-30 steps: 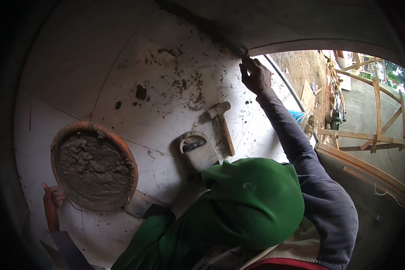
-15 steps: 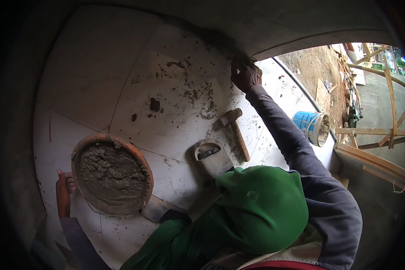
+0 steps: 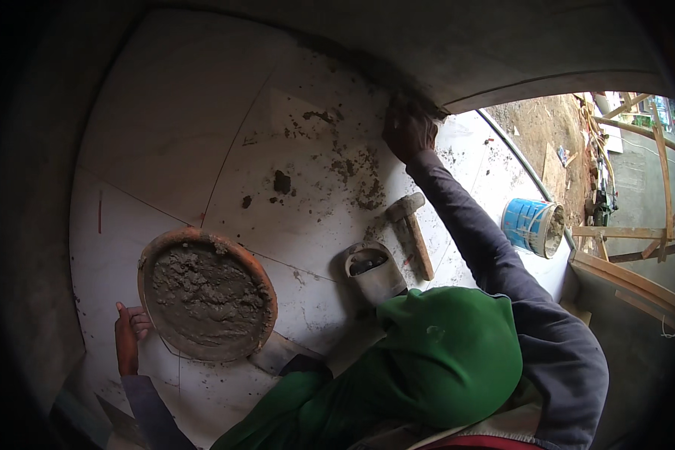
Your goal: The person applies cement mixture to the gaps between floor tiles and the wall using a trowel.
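My left hand (image 3: 130, 330) is closed, thumb raised and fingers curled, at the left edge of a round orange-rimmed bowl (image 3: 208, 300) of grey wet mortar; what it grips is unclear. My right hand (image 3: 409, 129) reaches to the dark mortar band along the wall's foot, fingers bent in shadow, whatever it holds hidden. Below it lie a wooden-handled hammer (image 3: 416, 232) and a grey, hollow object (image 3: 379, 277) with a dark opening. Green fabric (image 3: 442, 364), apparently my clothing, fills the lower middle.
White floor tiles (image 3: 142, 127) carry dark mortar crumbs, with concrete walls (image 3: 532, 45) around them. A blue mortar-smeared bucket (image 3: 525, 225) sits at the right by an opening showing dirt, timber scaffolding (image 3: 622, 232) and a grey concrete surface. Wooden boards (image 3: 626, 281) lie at lower right.
My right hand has drawn back leftward along the mortar band. The view has shifted, so floor objects appear farther right, and the blue bucket now shows fully. My left hand stays beside the bowl.
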`<state>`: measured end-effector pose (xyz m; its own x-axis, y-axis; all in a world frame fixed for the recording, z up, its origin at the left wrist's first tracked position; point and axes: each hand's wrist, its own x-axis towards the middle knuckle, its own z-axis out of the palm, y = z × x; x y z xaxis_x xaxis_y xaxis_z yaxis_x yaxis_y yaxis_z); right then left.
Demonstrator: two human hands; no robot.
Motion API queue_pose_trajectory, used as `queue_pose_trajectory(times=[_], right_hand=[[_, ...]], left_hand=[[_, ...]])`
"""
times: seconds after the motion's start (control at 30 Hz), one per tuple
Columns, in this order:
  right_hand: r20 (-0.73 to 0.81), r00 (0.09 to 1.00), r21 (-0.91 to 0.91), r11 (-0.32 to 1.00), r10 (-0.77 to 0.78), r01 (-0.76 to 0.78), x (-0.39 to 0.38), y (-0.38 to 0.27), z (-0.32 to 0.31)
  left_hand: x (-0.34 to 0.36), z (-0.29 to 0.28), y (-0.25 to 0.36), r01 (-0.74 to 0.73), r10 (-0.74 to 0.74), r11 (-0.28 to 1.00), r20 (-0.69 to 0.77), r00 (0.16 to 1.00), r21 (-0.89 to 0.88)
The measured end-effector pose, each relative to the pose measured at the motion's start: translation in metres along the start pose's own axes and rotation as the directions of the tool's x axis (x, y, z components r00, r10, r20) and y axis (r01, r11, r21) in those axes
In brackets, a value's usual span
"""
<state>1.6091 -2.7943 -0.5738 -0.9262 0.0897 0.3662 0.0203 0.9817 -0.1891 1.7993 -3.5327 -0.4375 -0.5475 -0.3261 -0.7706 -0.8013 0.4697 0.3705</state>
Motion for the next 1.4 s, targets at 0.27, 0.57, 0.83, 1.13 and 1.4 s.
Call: queue_pose_trajectory(times=[0.27, 0.57, 0.83, 1.13, 1.4], right_hand=[[0.167, 0.986, -0.144, 0.988, -0.030, 0.055, 0.040, -0.033, 0.020], [0.158, 0.986, -0.123, 0.989, -0.060, 0.079, 0.068, -0.096, 0.040], [0.216, 0.975, -0.079, 0.994, -0.051, 0.070, 0.093, -0.144, 0.048], [0.516, 0.760, -0.335, 0.724, -0.395, 0.603, 0.159, -0.135, 0.070], [0.401, 0.914, -0.232, 0.957, -0.069, 0.174, 0.121, -0.102, 0.046]], left_hand=[[0.011, 0.005, 0.008, -0.014, 0.015, 0.999, 0.031, 0.999, -0.040], [0.003, 0.004, 0.002, 0.011, -0.009, 0.997, 0.025, 1.000, -0.080], [-0.044, 0.015, 0.013, -0.044, 0.045, 0.982, 0.002, 0.999, -0.182], [-0.076, 0.065, 0.031, -0.118, 0.157, 0.880, 0.048, 0.986, -0.459], [-0.082, 0.056, 0.042, -0.114, 0.184, 0.880, 0.110, 0.977, -0.462]])
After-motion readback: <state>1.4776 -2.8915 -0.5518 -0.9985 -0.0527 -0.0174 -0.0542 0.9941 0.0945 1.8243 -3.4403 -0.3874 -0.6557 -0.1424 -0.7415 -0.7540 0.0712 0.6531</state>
